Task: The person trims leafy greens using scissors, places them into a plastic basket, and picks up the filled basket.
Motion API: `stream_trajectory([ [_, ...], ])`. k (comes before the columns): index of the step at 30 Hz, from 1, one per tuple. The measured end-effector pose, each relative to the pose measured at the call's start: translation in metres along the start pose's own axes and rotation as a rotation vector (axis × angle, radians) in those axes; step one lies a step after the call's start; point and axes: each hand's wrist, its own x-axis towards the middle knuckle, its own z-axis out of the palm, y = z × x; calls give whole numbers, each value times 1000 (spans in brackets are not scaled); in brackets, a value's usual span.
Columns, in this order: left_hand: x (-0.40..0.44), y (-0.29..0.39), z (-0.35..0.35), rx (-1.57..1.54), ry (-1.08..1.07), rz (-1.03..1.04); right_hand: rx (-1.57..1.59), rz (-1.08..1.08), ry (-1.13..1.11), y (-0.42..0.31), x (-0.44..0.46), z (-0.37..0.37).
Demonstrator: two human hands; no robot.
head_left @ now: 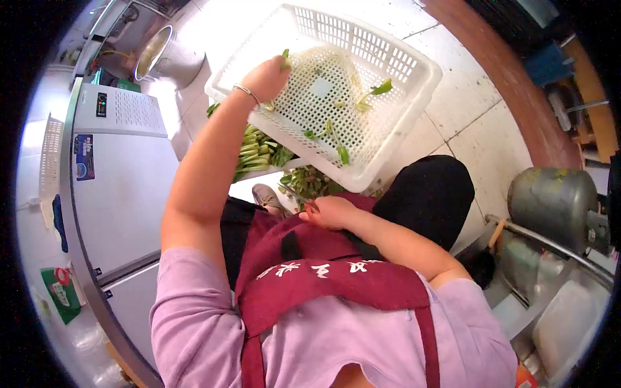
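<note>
My left hand (266, 79) is over the near left side of a white plastic basket (420, 77), its fingers closed on a small green leafy stalk (285, 58). A few loose leafy stalks (328, 132) lie on the basket's perforated bottom, with one leaf (381, 87) farther right. In front of my lap, my right hand (333, 213) grips a red-handled tool (310, 209) with a thin metal blade; its exact kind is unclear. Beside the basket, below my left forearm, sits a stack of green vegetables (255, 152). Leafy trimmings (314, 181) lie beneath the basket's near edge.
A white cabinet (123, 207) stands along my left side. Beyond it is a large metal pot (174, 61) on the tiled floor (466, 84). To my right are a grey metal cylinder (553, 197) and a metal rail (556, 249). My shoe (266, 197) shows below the basket.
</note>
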Motion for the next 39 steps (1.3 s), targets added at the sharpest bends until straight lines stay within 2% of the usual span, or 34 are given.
stream_trajectory([
  [1,10,-26,0,67,53,107,7,8,-27,-2,-2,-3],
  [3,21,-63,-14,6,64,21,8,19,-24,-5,-7,-8],
  [4,21,-69,-28,-121,22,-173,5,13,-28,-4,-6,-9],
  [6,7,-82,-49,-263,111,-351,28,3,-45,-3,-3,-11],
  [7,-1,-97,-54,-210,251,-240,27,-7,-53,-3,-2,-10],
  [8,-10,-111,-57,-179,282,-333,26,-7,-25,-3,-1,-10],
  [10,-35,-127,-55,-135,376,-247,18,-20,-10,-5,0,-12],
  [11,-52,-128,-51,-116,403,-274,21,5,-15,-7,-1,-15],
  [12,-69,-127,-51,-107,314,-300,23,30,-20,-10,-2,-18],
  [14,-94,-148,-31,-19,296,-367,1,8,-35,-13,-3,-21],
  [16,-116,-149,-22,97,184,-413,46,20,-62,-13,-2,-20],
  [18,-126,-149,-10,177,140,-362,46,-3,-48,-9,2,-13],
  [20,-126,-153,-1,119,142,-202,60,-1,-18,-15,1,-13],
  [21,-124,-150,0,115,147,-206,43,13,-34,-20,0,-16],
  [23,-120,-137,1,145,45,-42,20,9,-31,-15,4,-10],
  [28,-131,-92,14,224,-115,13,8,19,-38,-15,7,-7],
  [30,-136,-102,28,236,-107,44,2,39,-67,-16,6,-7],
  [32,-140,-115,38,363,-14,136,-15,45,-54,-13,6,-5],
  [39,-167,-108,21,331,16,41,-10,36,-55,-17,3,-6],
])
